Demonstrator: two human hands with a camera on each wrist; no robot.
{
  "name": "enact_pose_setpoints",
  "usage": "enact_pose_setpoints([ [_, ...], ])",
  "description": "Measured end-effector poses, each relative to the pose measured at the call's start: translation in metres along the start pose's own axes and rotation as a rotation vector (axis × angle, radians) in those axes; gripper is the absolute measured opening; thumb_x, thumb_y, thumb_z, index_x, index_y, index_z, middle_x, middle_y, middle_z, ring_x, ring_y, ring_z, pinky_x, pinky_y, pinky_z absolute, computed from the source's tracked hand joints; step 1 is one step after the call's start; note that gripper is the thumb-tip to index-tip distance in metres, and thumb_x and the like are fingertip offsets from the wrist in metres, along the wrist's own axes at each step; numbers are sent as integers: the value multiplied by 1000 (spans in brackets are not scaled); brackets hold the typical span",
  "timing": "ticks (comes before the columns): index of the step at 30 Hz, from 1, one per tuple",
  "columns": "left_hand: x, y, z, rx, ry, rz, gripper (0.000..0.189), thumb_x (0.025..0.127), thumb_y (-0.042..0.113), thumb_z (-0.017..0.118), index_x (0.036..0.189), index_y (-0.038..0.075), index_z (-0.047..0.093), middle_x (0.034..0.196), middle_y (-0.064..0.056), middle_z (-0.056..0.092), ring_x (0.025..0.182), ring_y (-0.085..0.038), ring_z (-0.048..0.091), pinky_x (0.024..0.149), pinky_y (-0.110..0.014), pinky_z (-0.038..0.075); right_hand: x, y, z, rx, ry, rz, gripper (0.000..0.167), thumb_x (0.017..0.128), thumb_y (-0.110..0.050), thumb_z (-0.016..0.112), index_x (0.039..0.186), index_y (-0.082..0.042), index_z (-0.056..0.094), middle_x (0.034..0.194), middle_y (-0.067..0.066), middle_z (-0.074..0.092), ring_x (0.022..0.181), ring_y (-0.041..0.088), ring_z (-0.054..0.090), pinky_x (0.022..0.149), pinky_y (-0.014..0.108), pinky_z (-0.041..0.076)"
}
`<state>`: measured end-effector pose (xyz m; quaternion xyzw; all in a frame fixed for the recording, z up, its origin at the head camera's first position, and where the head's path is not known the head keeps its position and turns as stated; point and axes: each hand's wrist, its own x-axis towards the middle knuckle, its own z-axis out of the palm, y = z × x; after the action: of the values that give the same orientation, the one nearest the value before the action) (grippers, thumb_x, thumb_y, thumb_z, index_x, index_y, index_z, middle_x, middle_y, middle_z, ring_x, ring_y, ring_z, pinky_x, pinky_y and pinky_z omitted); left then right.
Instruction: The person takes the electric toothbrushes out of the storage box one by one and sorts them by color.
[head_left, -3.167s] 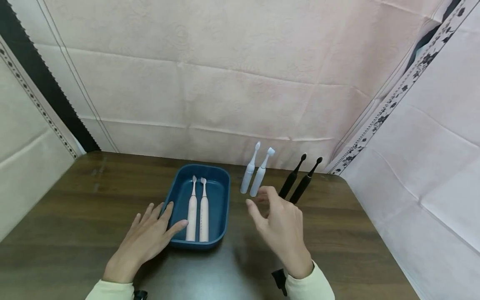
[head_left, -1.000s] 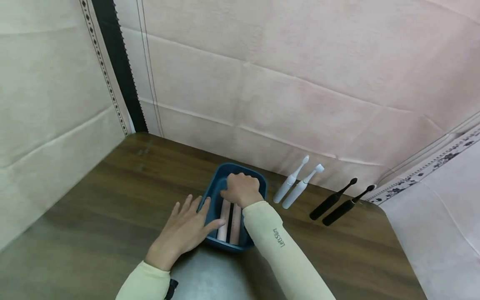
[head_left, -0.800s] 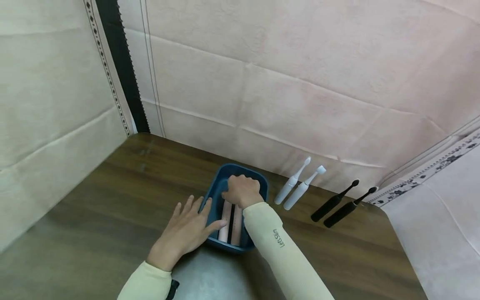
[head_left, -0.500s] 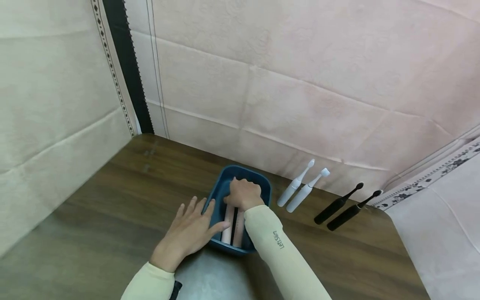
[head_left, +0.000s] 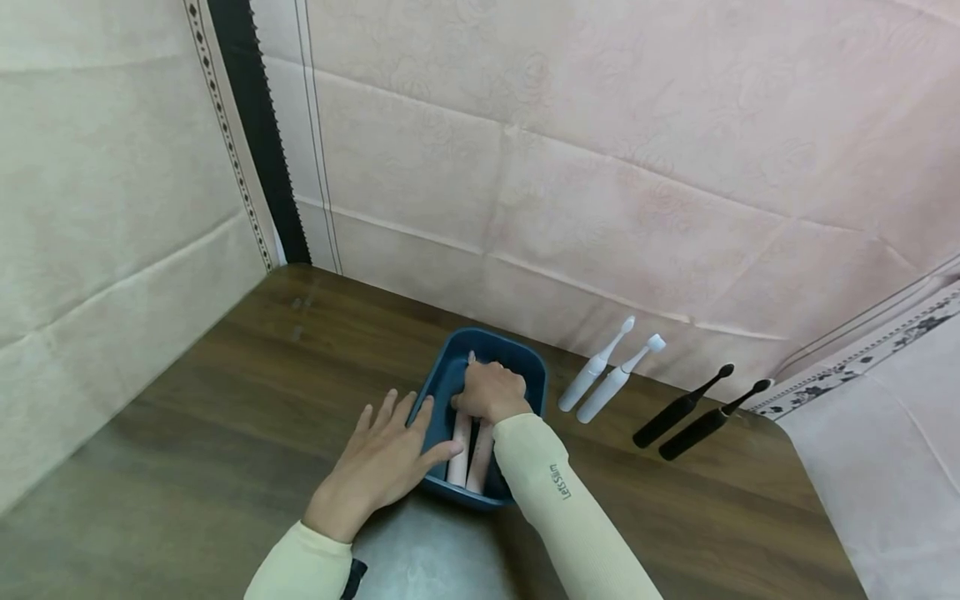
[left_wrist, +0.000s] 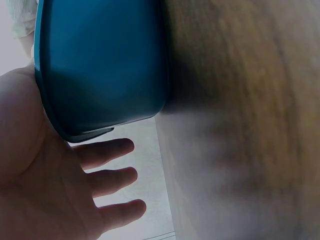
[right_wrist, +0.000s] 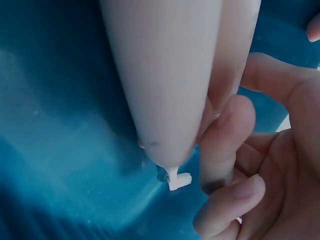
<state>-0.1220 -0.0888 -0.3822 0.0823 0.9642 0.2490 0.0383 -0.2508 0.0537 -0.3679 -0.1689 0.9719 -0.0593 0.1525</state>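
Observation:
A blue tray (head_left: 450, 367) on the table holds two pinkish-white electric toothbrushes, a left toothbrush (head_left: 460, 450) and a right toothbrush (head_left: 482, 454), now slanted apart. My right hand (head_left: 491, 390) reaches into the tray over their upper parts, its thumb and finger pinching the left toothbrush (right_wrist: 232, 55). The right toothbrush (right_wrist: 165, 75) lies beside those fingers in the right wrist view. My left hand (head_left: 375, 462) is spread at the tray's left wall, straight fingers outside and thumb across the rim. From the left wrist, the tray's wall (left_wrist: 105, 65) shows against the palm.
Right of the tray lie two pale blue-white electric toothbrushes (head_left: 603, 396), heads toward the back. Farther right are two black electric toothbrushes (head_left: 693, 433). Cloth-covered walls (head_left: 420, 167) stand behind the wooden table (head_left: 225, 417) and along its sides.
My right hand has moved from beside the tray into it, onto the toothbrushes. In the last half second these have slanted slightly. My left hand keeps its place at the tray.

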Motion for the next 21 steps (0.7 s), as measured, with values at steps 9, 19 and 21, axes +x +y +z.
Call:
enact_pose_setpoints([
  [9, 1, 1, -1, -5, -4, -6, 82, 101, 64, 41, 155, 3, 40, 160, -27, 30, 151, -47, 13, 117, -68, 12, 0, 2, 1, 47, -22, -4, 36, 97, -35, 69, 67, -14, 68, 59, 3, 64, 55, 17, 62, 65, 39, 49],
  [19, 0, 1, -1, -16, -7, -6, 82, 101, 65, 41, 155, 3, 40, 160, -27, 30, 151, -48, 13, 117, -69, 11, -1, 4, 1, 135, -32, -7, 39, 98, -31, 68, 64, -11, 67, 57, 4, 65, 51, 17, 64, 61, 36, 49],
  [21, 0, 1, -1, -17, -10, -9, 82, 101, 65, 41, 155, 3, 40, 160, -27, 30, 151, -47, 13, 117, -69, 11, -2, 5, 0, 142, -24, -11, 41, 98, -30, 68, 63, -10, 66, 56, 4, 63, 51, 18, 64, 56, 33, 49],
])
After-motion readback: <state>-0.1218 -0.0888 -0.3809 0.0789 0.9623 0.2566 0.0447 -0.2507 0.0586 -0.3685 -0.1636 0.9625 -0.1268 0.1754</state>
